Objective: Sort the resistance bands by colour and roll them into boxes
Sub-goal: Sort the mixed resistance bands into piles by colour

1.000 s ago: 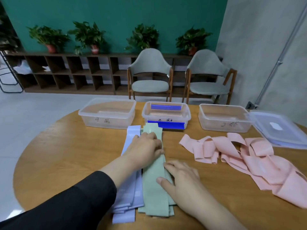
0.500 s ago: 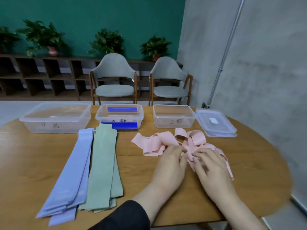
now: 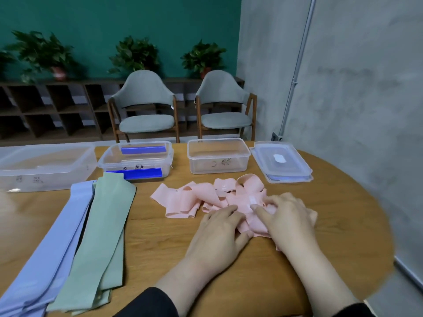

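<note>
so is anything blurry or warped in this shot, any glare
Head view: the hands, the tangled pink resistance bands and the clear plastic box behind them are fairly sharp; the round wooden table smears at its right edge and the large translucent box at far left is blurred; the wide lens tilts the grey wall pipe; lighting is soft, with only a faint sheen on the table's left side.

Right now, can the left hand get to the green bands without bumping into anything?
Probably yes. The left hand rests on the pink bands, and only bare table lies between it and the green bands.
</note>
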{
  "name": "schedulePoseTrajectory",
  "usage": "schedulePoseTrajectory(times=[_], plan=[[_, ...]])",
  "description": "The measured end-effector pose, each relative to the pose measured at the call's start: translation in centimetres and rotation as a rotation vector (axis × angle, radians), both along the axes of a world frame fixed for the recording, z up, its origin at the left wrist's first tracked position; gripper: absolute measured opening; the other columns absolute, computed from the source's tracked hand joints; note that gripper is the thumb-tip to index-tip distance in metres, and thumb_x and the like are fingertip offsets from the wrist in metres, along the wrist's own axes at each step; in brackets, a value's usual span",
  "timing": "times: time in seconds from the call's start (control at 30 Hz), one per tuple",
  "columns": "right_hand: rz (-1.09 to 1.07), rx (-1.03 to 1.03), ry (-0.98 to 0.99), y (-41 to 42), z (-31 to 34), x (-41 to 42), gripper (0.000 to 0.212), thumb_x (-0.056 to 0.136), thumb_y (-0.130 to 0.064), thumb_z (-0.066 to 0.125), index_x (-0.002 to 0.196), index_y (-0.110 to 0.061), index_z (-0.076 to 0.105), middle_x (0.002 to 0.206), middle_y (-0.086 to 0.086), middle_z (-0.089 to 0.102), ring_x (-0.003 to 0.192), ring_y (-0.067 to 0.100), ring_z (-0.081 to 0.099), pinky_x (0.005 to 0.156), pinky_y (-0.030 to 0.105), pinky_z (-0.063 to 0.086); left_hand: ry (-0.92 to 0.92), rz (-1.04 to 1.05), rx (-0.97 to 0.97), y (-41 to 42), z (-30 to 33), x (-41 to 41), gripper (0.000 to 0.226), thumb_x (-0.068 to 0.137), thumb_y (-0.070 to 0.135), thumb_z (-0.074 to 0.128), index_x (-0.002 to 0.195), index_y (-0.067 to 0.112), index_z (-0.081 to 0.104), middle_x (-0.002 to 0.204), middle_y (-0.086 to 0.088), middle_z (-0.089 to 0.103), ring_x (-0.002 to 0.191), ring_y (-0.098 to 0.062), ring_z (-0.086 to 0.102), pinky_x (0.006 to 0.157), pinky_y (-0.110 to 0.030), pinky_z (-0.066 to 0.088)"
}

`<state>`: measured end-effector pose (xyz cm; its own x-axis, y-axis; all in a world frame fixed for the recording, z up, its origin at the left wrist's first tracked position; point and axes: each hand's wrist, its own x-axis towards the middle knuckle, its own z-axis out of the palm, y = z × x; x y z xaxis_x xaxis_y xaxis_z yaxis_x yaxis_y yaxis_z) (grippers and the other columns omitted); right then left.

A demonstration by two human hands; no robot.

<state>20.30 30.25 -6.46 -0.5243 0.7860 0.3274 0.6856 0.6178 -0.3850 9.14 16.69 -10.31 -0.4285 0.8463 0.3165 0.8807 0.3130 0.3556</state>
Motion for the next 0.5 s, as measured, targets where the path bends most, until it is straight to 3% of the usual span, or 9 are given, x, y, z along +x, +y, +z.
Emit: schedulePoseTrajectory(times=[0.07, 0.17, 0.27, 0.37, 0.43, 0.5], plan=[[-0.067, -0.036, 0.001, 0.15, -0.21, -0.52, 0.037, 0.083, -0.069, 0.055, 0.103, -0.042, 0.069, 0.107, -0.013, 0.058, 0.108, 0.015, 0.052, 0.091, 0.040, 0.030, -0.010, -0.001, 0.017, -0.04, -0.11, -0.21, 0.048, 0.094, 0.064, 0.042, 0.131, 0.037, 0.055, 0.156, 0.012, 0.041, 0.142, -0.011, 0.035, 0.117, -0.032, 0.023], [-0.094, -0.042, 0.073, 0.64, -0.16, -0.71, 0.016, 0.085, -0.049, 0.057, 0.086, -0.040, 0.070, 0.101, -0.012, 0.058, 0.100, 0.015, 0.050, 0.088, 0.039, 0.028, -0.041, -0.006, 0.060, -0.20, 0.04, -0.17, 0.049, 0.093, 0.064, 0.041, 0.130, 0.036, 0.057, 0.154, 0.015, 0.043, 0.140, -0.004, 0.032, 0.114, -0.025, 0.018], [-0.074, -0.042, 0.145, 0.95, -0.09, -0.69, 0.014, 0.085, -0.037, 0.058, 0.084, -0.038, 0.072, 0.101, -0.012, 0.056, 0.098, 0.014, 0.048, 0.089, 0.039, 0.027, -0.040, -0.012, 0.080, -0.29, 0.36, -0.02, 0.048, 0.095, 0.060, 0.041, 0.131, 0.034, 0.059, 0.152, 0.016, 0.045, 0.140, -0.001, 0.033, 0.112, -0.021, 0.016], [-0.042, -0.061, 0.163, 0.98, -0.02, -0.54, 0.016, 0.085, -0.048, 0.059, 0.090, -0.040, 0.072, 0.102, -0.018, 0.052, 0.097, 0.010, 0.043, 0.087, 0.036, 0.023, -0.027, -0.013, 0.088, -0.51, 0.57, -0.01, 0.043, 0.097, 0.055, 0.044, 0.129, 0.032, 0.061, 0.150, 0.015, 0.049, 0.139, 0.001, 0.034, 0.108, -0.017, 0.014], [-0.049, -0.101, 0.072, 0.95, 0.11, -0.45, 0.030, 0.080, -0.069, 0.055, 0.086, -0.042, 0.068, 0.099, -0.020, 0.050, 0.095, 0.010, 0.041, 0.085, 0.036, 0.023, -0.017, -0.018, 0.087, -0.72, 0.62, 0.12, 0.042, 0.097, 0.054, 0.046, 0.128, 0.031, 0.062, 0.148, 0.014, 0.051, 0.139, 0.001, 0.035, 0.107, -0.018, 0.015], [-0.091, -0.121, 0.004, 0.94, 0.13, -0.53, 0.040, 0.077, -0.078, 0.052, 0.084, -0.041, 0.067, 0.096, -0.018, 0.051, 0.098, 0.013, 0.046, 0.084, 0.038, 0.026, -0.016, -0.026, 0.078, -0.81, 0.62, 0.30, 0.042, 0.097, 0.054, 0.045, 0.128, 0.032, 0.063, 0.149, 0.014, 0.050, 0.140, 0.000, 0.035, 0.108, -0.019, 0.016]])
